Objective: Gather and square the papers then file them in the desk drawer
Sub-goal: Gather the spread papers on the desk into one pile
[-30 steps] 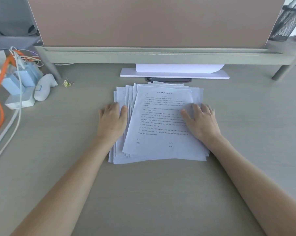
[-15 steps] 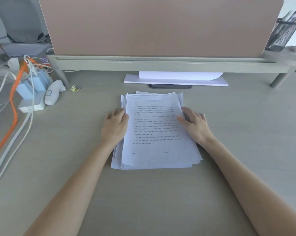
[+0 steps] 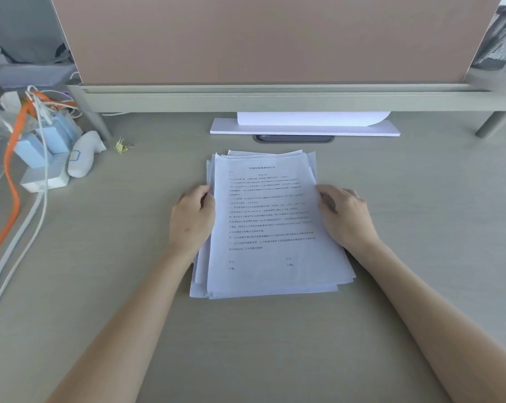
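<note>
A loose stack of white printed papers (image 3: 270, 228) lies in the middle of the beige desk (image 3: 420, 228), its edges uneven at the bottom and left. My left hand (image 3: 192, 219) is curled against the stack's left edge, fingers tucked at the sheets. My right hand (image 3: 345, 219) presses against the right edge, fingertips on the paper's side. Both hands squeeze the stack between them. No drawer is in view.
A tan partition panel (image 3: 275, 39) stands on a raised shelf at the back. Under it lies a white board with a sheet (image 3: 304, 125). At left are blue chargers on a power strip (image 3: 45, 161), orange and white cables, a white device and a gold binder clip (image 3: 122, 146). A mesh pen holder (image 3: 499, 39) is top right.
Both hands have slid from lying flat on the spread sheets to the stack's two sides, pushing the papers inward. The stack is narrower and more aligned than before.
</note>
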Motion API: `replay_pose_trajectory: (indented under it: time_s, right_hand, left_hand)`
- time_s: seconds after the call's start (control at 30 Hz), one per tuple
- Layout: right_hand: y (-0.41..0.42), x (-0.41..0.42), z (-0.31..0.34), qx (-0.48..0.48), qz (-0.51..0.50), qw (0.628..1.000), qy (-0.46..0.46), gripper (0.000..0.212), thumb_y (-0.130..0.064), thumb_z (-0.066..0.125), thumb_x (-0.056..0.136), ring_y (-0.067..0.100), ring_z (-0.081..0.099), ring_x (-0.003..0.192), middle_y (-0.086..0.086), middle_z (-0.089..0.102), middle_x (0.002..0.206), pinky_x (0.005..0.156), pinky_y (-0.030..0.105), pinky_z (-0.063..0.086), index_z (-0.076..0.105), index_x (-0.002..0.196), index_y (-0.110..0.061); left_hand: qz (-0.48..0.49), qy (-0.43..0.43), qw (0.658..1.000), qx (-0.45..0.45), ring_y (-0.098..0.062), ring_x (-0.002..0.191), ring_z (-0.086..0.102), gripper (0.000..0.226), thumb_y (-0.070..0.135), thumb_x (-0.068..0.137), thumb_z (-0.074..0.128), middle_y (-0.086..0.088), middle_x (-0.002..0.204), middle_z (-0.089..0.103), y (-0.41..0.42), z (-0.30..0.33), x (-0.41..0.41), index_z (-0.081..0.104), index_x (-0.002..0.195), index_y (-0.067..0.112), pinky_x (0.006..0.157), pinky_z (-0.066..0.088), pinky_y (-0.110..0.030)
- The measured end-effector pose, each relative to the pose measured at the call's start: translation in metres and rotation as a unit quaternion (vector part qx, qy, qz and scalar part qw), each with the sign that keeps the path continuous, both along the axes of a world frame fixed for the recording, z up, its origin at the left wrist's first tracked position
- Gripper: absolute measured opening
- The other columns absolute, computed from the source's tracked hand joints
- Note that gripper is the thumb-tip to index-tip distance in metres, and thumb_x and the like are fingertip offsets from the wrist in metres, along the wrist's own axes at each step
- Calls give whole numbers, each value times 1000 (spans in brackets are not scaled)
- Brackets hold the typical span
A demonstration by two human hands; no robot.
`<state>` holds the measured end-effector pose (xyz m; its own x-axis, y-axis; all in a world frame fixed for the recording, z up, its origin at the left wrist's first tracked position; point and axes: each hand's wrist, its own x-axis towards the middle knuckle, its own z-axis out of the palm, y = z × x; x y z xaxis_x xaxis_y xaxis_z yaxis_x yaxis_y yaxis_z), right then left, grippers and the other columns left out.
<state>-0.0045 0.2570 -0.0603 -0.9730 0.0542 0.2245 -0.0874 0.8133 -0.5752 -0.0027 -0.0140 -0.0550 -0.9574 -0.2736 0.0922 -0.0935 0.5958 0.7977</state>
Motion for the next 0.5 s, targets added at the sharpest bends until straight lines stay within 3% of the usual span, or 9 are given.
replay_pose_trajectory:
  time_s: [0.07,0.13,0.27,0.33,0.43,0.5]
  right_hand:
    - [1,1,3,-29,6,999,-15,34,-9,50,96,34,53,117,11,72,111,91,32,38,66,125,-12]
    - [1,3,6,-53,9,998,-22,37,-10,51,95,32,53,121,5,73,117,98,33,40,64,128,-17]
    - [-2,5,10,-62,8,998,-25,38,-10,52,95,31,53,125,2,73,121,109,43,37,61,132,-16]
    - [-6,3,7,-37,10,999,-23,39,-13,51,96,32,51,126,3,71,121,109,44,37,59,135,-15]
    - [-10,0,-1,56,21,998,-13,40,-17,47,98,36,48,126,4,66,127,105,42,33,53,138,-15]
    - [-12,0,-4,95,25,995,-6,41,-17,44,100,36,47,126,5,61,134,105,42,32,50,140,-13]
  left_hand:
    - [-12,7,1000,6,-31,86,60,19,23,96,40,-16,89,68,2,5,2,59,91,24,75,45,-43]
    - [-25,16,999,23,-32,75,54,13,26,95,40,-21,82,63,3,10,6,49,86,29,71,45,-42]
    - [-34,4,997,74,-17,76,47,14,34,97,42,-1,79,53,4,12,9,51,88,28,71,38,-33]
    - [-35,16,997,70,-19,77,55,20,34,94,48,-1,79,62,2,12,10,62,105,27,70,43,-27]
    - [-32,36,995,92,13,80,59,36,27,91,58,25,91,66,1,14,12,55,126,32,69,41,-5]
    - [-31,35,988,149,22,90,56,51,25,89,64,34,108,59,3,14,11,46,137,30,81,41,-7]
